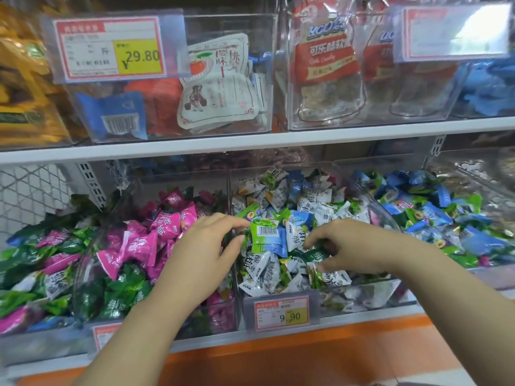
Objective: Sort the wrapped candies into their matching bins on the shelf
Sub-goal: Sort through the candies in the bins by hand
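Observation:
Both hands reach into the middle clear bin on the lower shelf, which holds mostly white wrapped candies mixed with green and blue ones. My left hand pinches a green-and-blue wrapped candy with a barcode between forefinger and thumb. My right hand curls over the pile and pinches a dark green wrapped candy. The bin to the left holds pink and dark green candies. The bin to the right holds blue and green candies.
A red-and-yellow price tag reading 9.90 hangs on the middle bin's front. The upper shelf carries clear bins of bagged snacks and a 29.80 tag. An orange base strip runs under the lower shelf.

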